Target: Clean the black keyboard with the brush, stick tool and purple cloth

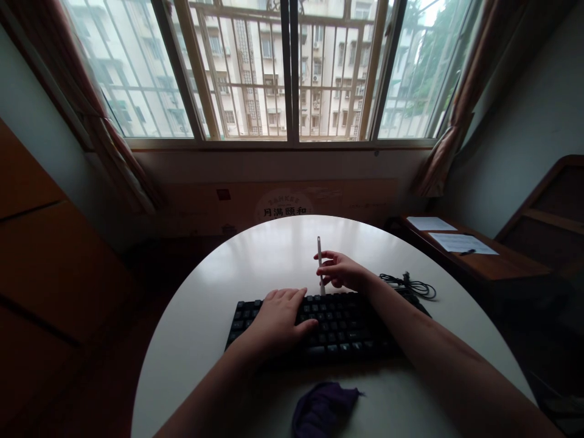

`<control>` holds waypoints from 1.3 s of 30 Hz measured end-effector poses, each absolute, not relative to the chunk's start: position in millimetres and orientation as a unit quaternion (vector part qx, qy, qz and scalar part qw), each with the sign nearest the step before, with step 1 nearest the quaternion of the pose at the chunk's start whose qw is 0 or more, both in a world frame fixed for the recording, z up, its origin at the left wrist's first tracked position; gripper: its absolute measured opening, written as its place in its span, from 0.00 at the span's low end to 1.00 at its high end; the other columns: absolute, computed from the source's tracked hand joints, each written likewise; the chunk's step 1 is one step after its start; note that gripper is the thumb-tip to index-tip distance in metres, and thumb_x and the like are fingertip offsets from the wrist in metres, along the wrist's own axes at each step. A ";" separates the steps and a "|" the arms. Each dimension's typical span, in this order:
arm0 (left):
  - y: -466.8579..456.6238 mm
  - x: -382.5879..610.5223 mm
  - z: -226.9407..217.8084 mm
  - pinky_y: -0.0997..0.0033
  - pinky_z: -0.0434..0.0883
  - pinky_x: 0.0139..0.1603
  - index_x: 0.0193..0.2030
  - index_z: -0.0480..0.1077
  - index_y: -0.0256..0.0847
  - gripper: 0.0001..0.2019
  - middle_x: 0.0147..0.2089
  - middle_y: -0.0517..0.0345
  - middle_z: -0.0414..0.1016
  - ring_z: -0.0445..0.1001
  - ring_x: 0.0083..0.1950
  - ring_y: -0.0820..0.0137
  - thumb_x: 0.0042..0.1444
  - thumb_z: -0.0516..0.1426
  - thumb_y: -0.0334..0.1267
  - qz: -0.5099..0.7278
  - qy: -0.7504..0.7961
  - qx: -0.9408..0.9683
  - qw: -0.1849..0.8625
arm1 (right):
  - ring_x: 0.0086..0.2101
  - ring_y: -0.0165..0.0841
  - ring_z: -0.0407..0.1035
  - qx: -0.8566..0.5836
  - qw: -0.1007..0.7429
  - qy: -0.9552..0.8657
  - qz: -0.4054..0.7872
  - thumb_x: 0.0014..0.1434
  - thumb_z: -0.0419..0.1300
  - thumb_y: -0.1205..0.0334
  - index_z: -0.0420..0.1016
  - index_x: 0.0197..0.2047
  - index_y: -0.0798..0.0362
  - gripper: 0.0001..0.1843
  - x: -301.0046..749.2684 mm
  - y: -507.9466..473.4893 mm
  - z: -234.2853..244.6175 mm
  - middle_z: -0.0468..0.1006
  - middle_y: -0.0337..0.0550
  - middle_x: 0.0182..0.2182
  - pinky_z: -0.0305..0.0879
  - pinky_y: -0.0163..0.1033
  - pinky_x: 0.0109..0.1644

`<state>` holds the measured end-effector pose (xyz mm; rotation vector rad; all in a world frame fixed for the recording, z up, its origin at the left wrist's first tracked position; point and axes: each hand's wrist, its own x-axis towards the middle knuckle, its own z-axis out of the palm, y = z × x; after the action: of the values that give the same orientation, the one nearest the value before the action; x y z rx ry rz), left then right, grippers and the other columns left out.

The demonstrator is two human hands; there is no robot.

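A black keyboard point(335, 325) lies on the round white table point(196, 340). Palm down, my left hand point(280, 319) rests flat on its left half, thumb stretched out to the right, covering some keys. Above the keyboard's far edge, my right hand point(342, 271) pinches a slim white brush point(320, 258), held nearly upright. The lower end of the brush looks wider and pale and is at the top row of keys; whether it touches them I cannot tell. My right forearm hides part of the keyboard's right side.
A crumpled purple cloth point(323, 407) lies near me. A coiled black cable point(413, 286) sits at the keyboard's right. Beyond the table are a long printed box point(196, 201) under the window, and a brown side table point(511, 261) with papers point(463, 243) and a pen point(468, 252).
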<state>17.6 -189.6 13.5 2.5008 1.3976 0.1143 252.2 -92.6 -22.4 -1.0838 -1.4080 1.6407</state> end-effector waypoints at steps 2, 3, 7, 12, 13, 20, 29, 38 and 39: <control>-189.7 16.9 12.4 0.50 0.55 0.72 0.71 0.59 0.41 0.36 0.71 0.46 0.63 0.60 0.71 0.52 0.61 0.54 0.58 0.044 0.482 0.864 0.140 | 0.29 0.39 0.78 -0.414 0.322 -0.556 0.645 0.46 0.73 0.62 0.68 0.54 0.53 0.33 250.9 -95.0 -21.2 0.76 0.42 0.34 0.57 0.26 0.17; -189.3 16.2 12.4 0.50 0.55 0.72 0.71 0.59 0.41 0.36 0.70 0.46 0.64 0.60 0.71 0.52 0.61 0.54 0.58 0.046 0.480 0.864 0.144 | 0.29 0.39 0.78 -0.417 0.316 -0.559 0.644 0.45 0.73 0.63 0.69 0.54 0.54 0.33 250.3 -95.1 -21.7 0.76 0.42 0.34 0.59 0.26 0.17; -182.3 6.5 18.1 0.54 0.59 0.70 0.71 0.59 0.42 0.35 0.71 0.48 0.63 0.61 0.70 0.54 0.60 0.55 0.55 0.084 0.476 0.858 0.174 | 0.29 0.38 0.78 -0.451 0.367 -0.550 0.600 0.49 0.70 0.63 0.65 0.53 0.54 0.30 250.0 -89.7 -27.8 0.75 0.42 0.34 0.58 0.25 0.16; -161.5 -20.7 32.1 0.63 0.71 0.53 0.56 0.73 0.41 0.21 0.56 0.50 0.79 0.76 0.53 0.60 0.63 0.51 0.48 0.275 0.571 0.761 0.138 | 0.32 0.38 0.79 -0.470 0.437 -0.539 0.545 0.53 0.67 0.62 0.61 0.53 0.52 0.27 251.0 -87.8 -21.6 0.75 0.42 0.37 0.57 0.25 0.16; -157.7 -26.0 33.5 0.64 0.71 0.49 0.51 0.75 0.41 0.18 0.51 0.51 0.81 0.77 0.49 0.61 0.63 0.51 0.47 0.301 0.595 0.734 0.126 | 0.33 0.39 0.79 -0.467 0.438 -0.543 0.543 0.53 0.67 0.62 0.61 0.53 0.52 0.27 249.9 -88.9 -16.3 0.75 0.43 0.38 0.57 0.25 0.16; -147.0 -40.1 24.1 0.68 0.65 0.36 0.33 0.74 0.43 0.15 0.38 0.54 0.81 0.76 0.40 0.63 0.64 0.50 0.46 0.230 0.676 0.691 0.114 | 0.35 0.44 0.80 -0.411 0.335 -0.594 0.604 0.49 0.71 0.63 0.66 0.51 0.55 0.28 208.2 -93.9 26.1 0.78 0.48 0.39 0.61 0.26 0.17; -138.8 -43.9 7.3 0.66 0.63 0.32 0.28 0.72 0.43 0.17 0.34 0.51 0.80 0.76 0.36 0.61 0.62 0.50 0.48 0.160 0.705 0.678 0.131 | 0.30 0.34 0.77 -0.419 0.277 -0.538 0.677 0.47 0.71 0.64 0.67 0.48 0.56 0.26 159.5 -84.3 -7.8 0.79 0.46 0.34 0.63 0.26 0.22; -137.6 -41.3 4.6 0.67 0.66 0.33 0.31 0.75 0.43 0.17 0.37 0.50 0.81 0.77 0.38 0.60 0.61 0.51 0.49 0.131 0.708 0.678 0.148 | 0.27 0.28 0.72 -0.423 0.256 -0.501 0.710 0.43 0.73 0.65 0.68 0.47 0.56 0.28 168.8 -87.6 -20.7 0.78 0.46 0.32 0.62 0.27 0.24; -137.8 -41.2 4.6 0.67 0.66 0.34 0.31 0.74 0.43 0.17 0.37 0.51 0.81 0.77 0.38 0.60 0.61 0.51 0.49 0.130 0.708 0.678 0.148 | 0.27 0.29 0.72 -0.425 0.252 -0.503 0.709 0.43 0.74 0.66 0.69 0.47 0.57 0.28 167.9 -87.9 -21.2 0.78 0.47 0.32 0.63 0.27 0.24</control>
<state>-41.2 -137.8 4.6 1.9510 2.0359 0.3738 167.9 -87.9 -21.2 -1.1564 -1.3682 1.9270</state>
